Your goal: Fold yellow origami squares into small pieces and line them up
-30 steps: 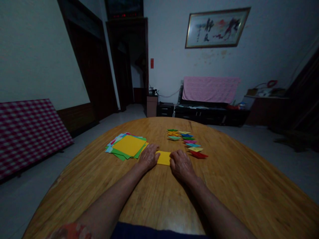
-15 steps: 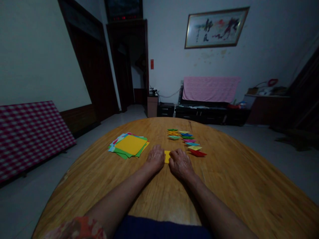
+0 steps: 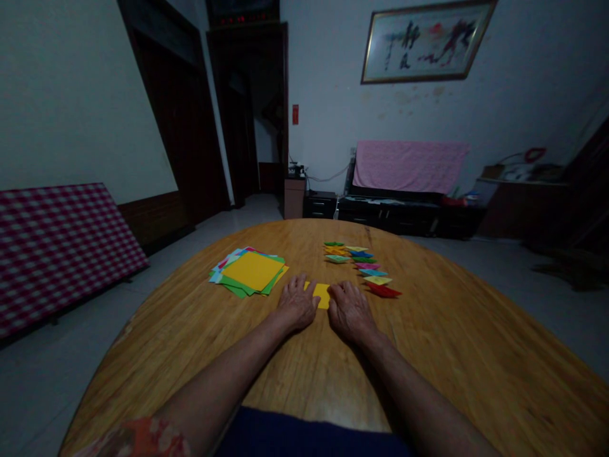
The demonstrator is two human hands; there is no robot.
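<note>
A small piece of folded yellow paper (image 3: 322,296) lies flat on the table in front of me. My left hand (image 3: 298,303) rests over its left part, fingers stretched out and somewhat apart. At the paper's right edge is my right hand (image 3: 349,308), its fingers curled together on that edge; the fingertips are partly hidden. Just beyond the right hand sits a red folded paper boat (image 3: 383,290). To the left of my left hand is a stack of coloured paper sheets (image 3: 252,271), with a yellow sheet on top.
Several small folded paper shapes (image 3: 364,259) in green, orange, blue, pink and yellow stand in rows behind the right hand. All of this is on a round wooden table (image 3: 304,374). A black cabinet (image 3: 385,214) and a pink cloth (image 3: 409,166) are against the far wall.
The left hand's fingers have spread and shifted left, and the right hand has drawn slightly away, so more of the yellow paper shows between them. The whole view has shifted a little.
</note>
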